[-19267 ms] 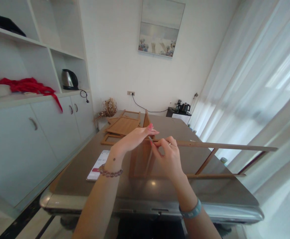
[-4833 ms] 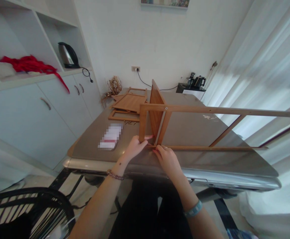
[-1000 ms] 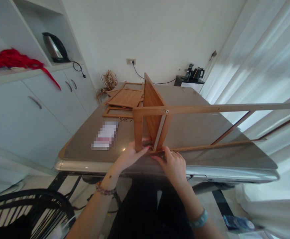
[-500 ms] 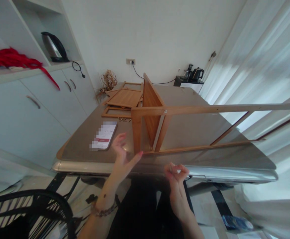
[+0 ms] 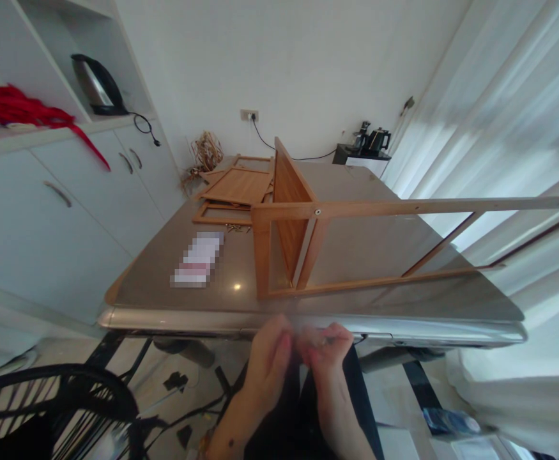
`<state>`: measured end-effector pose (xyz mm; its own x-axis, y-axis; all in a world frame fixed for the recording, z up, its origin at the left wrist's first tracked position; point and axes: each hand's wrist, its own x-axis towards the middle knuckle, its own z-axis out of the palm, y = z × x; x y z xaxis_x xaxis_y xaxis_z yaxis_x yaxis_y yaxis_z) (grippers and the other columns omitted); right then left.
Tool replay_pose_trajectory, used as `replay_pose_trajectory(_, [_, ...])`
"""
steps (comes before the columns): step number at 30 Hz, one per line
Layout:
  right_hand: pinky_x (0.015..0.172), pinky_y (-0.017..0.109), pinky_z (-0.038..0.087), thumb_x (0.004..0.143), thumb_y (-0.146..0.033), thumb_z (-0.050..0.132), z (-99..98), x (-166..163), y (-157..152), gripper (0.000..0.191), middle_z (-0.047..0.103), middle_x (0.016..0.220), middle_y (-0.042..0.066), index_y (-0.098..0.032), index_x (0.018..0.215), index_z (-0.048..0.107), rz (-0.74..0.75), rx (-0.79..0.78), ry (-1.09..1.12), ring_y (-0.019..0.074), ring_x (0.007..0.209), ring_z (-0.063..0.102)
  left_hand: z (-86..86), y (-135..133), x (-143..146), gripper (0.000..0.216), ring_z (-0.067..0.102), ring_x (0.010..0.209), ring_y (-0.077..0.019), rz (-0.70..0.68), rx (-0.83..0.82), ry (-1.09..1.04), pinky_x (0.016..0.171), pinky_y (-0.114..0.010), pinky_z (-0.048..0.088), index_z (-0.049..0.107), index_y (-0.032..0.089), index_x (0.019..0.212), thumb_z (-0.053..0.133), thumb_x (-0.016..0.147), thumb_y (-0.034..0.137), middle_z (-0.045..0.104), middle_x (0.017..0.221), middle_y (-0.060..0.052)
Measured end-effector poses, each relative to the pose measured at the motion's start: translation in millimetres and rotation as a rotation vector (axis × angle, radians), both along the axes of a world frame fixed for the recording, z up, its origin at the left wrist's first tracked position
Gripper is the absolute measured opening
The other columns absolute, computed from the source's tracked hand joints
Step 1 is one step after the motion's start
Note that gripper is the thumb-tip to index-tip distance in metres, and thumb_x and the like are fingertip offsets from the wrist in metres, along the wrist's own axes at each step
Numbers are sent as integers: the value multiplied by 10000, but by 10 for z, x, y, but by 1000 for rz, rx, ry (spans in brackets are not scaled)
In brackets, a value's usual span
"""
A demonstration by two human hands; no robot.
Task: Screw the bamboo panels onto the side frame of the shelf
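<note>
My left hand (image 5: 272,351) and my right hand (image 5: 327,348) are close together in front of the table's near edge, above my lap. The left fingers curl inward beside the right ones, blurred at the tips. My right hand is closed in a pinch; whatever lies between its fingers is too small or hidden to name. Beyond them, a wooden frame (image 5: 365,209) lies on its side on the table (image 5: 231,268), with a wooden panel (image 5: 291,204) standing upright in it. Several small brass-coloured screws (image 5: 236,228) lie left of the frame.
Loose wooden panels (image 5: 241,185) are stacked at the far left of the table. A phone (image 5: 197,259), partly pixelated, lies near the left edge. The frame's long rails reach past the table's right side toward the curtain (image 5: 513,147). A black chair (image 5: 59,396) stands at lower left.
My left hand has come down and right from beside the frame, its fingers curling in, to meet my right hand. The right hand has shifted slightly left. The frame lies as before.
</note>
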<state>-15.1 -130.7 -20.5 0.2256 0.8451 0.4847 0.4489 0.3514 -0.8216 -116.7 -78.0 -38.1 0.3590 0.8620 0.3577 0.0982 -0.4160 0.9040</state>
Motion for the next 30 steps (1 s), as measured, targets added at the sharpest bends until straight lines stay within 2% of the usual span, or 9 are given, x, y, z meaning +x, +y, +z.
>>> replay_pose_trajectory(3, [739,316,498,925,-185,347,31,44,-81,238,546,944,38,-272,1146,363,-78,6,-151,185,875,584,104,47,-45,351,423,625,-129,-101,32,142,593,-264,296,427,190,677,383,943,415,444,653,11])
replay_pose_trajectory(5, [783,345,486,891,-161,383,56,76,-90,269,552,1010,73,-240,1147,405,-109,53,-323,211,943,561,147,66,-48,356,420,619,-121,-113,-15,182,590,-257,292,420,183,650,417,937,393,444,637,16])
replay_pose_trajectory(9, [676,341,461,815,-74,391,133,129,-55,244,558,863,40,-224,1000,449,-5,-18,-497,198,773,512,171,87,-26,362,403,595,-107,-189,-197,160,561,-236,295,441,178,656,446,927,417,432,613,33])
replay_pose_trajectory(11, [664,330,450,805,-65,406,142,163,-42,240,555,845,32,-221,981,452,20,-58,-528,188,746,488,173,96,-26,342,409,597,-104,-202,-206,159,563,-229,302,466,175,674,457,925,408,445,622,34])
replay_pose_trajectory(16, [812,352,441,871,-171,508,49,374,-30,333,583,1015,72,-199,1188,408,-73,12,-505,203,945,513,170,142,-53,319,436,619,-105,-127,-185,102,586,-216,331,475,178,712,425,942,394,449,647,31])
replay_pose_trajectory(20, [760,325,408,906,-221,527,37,571,-7,132,643,894,12,-254,1028,567,-39,-37,-627,175,838,544,121,187,-30,340,426,614,-104,-110,-244,65,578,-212,336,452,182,709,421,937,432,412,643,34])
replay_pose_trajectory(23, [693,300,407,919,-206,504,60,612,6,106,650,791,-1,-242,929,603,8,12,-596,149,718,545,66,201,24,349,429,619,-105,-125,-279,47,582,-216,340,459,182,714,432,928,456,418,648,33])
replay_pose_trajectory(26, [689,278,433,920,-221,498,59,593,25,115,653,794,5,-233,894,609,25,-1,-463,145,732,571,59,203,61,350,413,601,-98,-137,-287,16,564,-218,326,451,183,715,418,936,452,410,645,38])
replay_pose_trajectory(30, [619,229,438,933,-284,474,46,595,106,156,614,732,-8,-223,838,582,29,-108,-183,127,679,573,160,222,28,333,391,556,-88,-121,-158,111,534,-227,285,443,184,700,415,947,406,400,613,46])
